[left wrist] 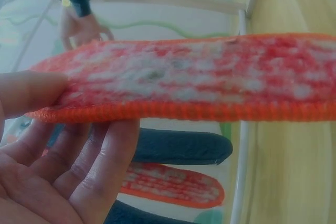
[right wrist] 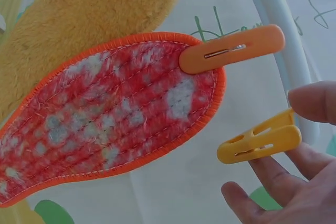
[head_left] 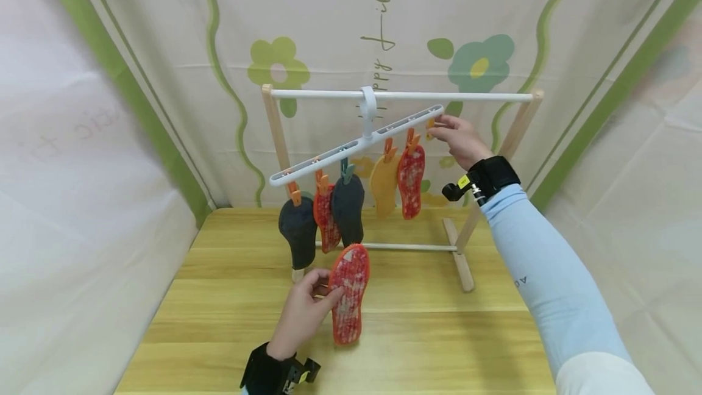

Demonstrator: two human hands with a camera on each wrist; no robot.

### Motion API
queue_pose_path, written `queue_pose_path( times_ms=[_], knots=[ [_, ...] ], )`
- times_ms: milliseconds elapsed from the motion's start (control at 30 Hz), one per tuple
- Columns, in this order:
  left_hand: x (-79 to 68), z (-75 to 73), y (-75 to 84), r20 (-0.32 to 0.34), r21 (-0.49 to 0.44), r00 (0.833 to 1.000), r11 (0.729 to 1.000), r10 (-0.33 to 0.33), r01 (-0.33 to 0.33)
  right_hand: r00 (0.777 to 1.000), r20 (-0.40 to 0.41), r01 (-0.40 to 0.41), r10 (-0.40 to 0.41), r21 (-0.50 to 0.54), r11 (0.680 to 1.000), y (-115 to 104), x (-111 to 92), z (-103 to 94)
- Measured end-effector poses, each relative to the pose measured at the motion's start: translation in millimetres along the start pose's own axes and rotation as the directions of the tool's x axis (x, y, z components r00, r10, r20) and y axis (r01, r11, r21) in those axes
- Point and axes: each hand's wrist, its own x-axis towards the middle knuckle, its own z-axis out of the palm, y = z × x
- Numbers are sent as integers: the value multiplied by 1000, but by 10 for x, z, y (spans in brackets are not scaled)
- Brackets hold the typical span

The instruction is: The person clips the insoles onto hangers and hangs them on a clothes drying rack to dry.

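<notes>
My left hand (head_left: 301, 316) pinches a red-and-white fuzzy insole (head_left: 352, 291) with orange edging, thumb on its face and fingers behind, low in front of the hanger. At the right end of the white hanger (head_left: 323, 159), my right hand (head_left: 466, 144) holds a yellow clothespin (right wrist: 260, 142) between thumb and fingers. No insole is in that clothespin. Beside it, an orange clothespin (right wrist: 231, 50) grips another red insole (right wrist: 115, 114). A yellow insole (head_left: 385, 181) hangs next to that one. On the hanger's left half hang two dark insoles (head_left: 348, 206) with a red insole (head_left: 326, 218) between them.
The hanger hooks over the top white bar (head_left: 466, 97) of a wooden-legged rack, its left end tilted low. The rack stands on a wood-grain table (head_left: 219, 316). A lower bar (head_left: 408, 247) crosses near the tabletop. Printed fabric (head_left: 329, 11) encloses the back and sides.
</notes>
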Motion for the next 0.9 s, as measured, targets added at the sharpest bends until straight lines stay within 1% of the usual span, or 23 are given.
queue_pose_path(
  times_ms=[233, 533, 667, 767, 900],
  knots=[
    [-7, 46, -9, 26, -2, 1000, 1000, 0, 0, 1000, -9, 23, -22, 8, 1000, 51, -173, -92],
    [-10, 124, -3, 49, -9, 999, 1000, 6, -6, 999, -7, 51, -50, 99, 994, 104, -371, -128],
    [16, 175, 6, 61, -10, 998, 1000, 11, -10, 999, -16, 40, -38, 135, 990, 128, -449, -119],
    [54, 229, 29, 80, -47, 997, 999, -2, 6, 1000, -13, 30, -29, 145, 989, 138, -510, -116],
    [148, 330, 75, 120, -120, 993, 992, -20, 35, 999, 8, 38, -40, 134, 990, 139, -601, -124]
  ],
)
